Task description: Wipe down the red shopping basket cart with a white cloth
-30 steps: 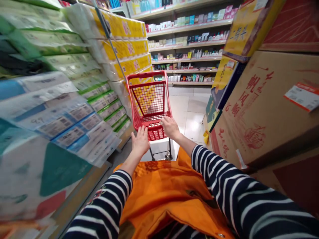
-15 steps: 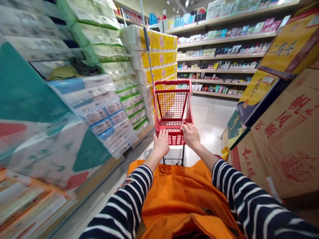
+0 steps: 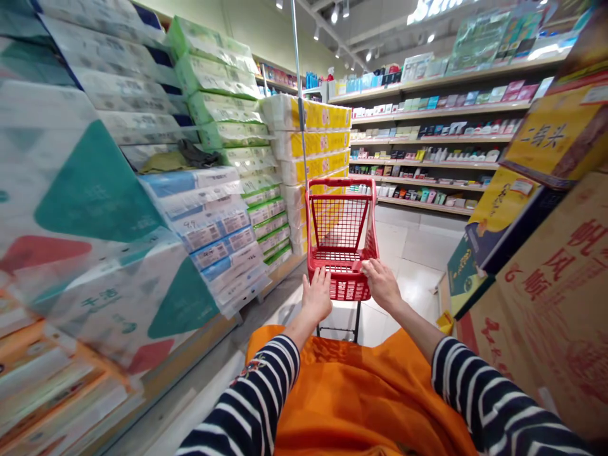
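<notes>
A red shopping cart [image 3: 341, 221] with a mesh basket stands in front of me on thin dark legs. Only a reddish bit on its near right corner lies inside; otherwise mesh shows. My left hand [image 3: 317, 296] rests against the near left edge of the cart, its fingers stretched out and pointing forward. At the near right corner, my right hand [image 3: 381, 283] has its fingers bent over the cart's edge and closed on it. Both forearms wear striped sleeves, above an orange apron [image 3: 365, 386].
On the left rise stacked tissue packs [image 3: 223, 221] and yellow-wrapped packs [image 3: 327, 145], with a thin metal pole [image 3: 300, 82] beside them. Cardboard boxes [image 3: 560, 285] crowd the right. Shelves of cosmetics [image 3: 437, 136] line the back. Pale tiled floor [image 3: 413, 253] runs between.
The view has tilted upward and shifted left, so the cart and hands appear lower and further right. Both hands remain at the cart's near edge.
</notes>
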Action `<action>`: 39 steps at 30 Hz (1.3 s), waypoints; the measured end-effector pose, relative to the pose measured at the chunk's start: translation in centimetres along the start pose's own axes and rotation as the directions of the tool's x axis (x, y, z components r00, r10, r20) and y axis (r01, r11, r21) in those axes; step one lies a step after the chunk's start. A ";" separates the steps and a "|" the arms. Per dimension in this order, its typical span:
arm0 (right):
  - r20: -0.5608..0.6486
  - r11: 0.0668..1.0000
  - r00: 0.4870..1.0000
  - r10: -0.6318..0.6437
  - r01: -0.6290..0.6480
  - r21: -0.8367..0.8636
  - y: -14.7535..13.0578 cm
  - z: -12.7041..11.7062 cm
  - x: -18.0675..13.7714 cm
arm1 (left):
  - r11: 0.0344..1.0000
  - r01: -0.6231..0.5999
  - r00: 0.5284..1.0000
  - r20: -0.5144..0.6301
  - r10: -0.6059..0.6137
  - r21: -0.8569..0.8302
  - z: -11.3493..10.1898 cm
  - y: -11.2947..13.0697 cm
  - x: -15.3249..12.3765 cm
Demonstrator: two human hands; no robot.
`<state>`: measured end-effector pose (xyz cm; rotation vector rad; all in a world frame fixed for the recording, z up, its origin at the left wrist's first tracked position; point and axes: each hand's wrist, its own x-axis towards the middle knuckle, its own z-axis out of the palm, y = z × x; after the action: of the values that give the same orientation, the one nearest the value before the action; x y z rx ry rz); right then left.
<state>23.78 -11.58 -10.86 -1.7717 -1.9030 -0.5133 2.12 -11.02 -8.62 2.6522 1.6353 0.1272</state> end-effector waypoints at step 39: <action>0.177 0.723 0.701 -0.691 0.658 0.211 -7.0 5.0 -1.3 | 0.980 0.192 0.975 0.119 -0.185 -0.046 3.1 -2.2 -3.3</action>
<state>16.35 -10.37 -15.27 -1.0220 -2.7022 -0.4011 -1.02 -12.87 -12.08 2.3987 1.8053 0.0182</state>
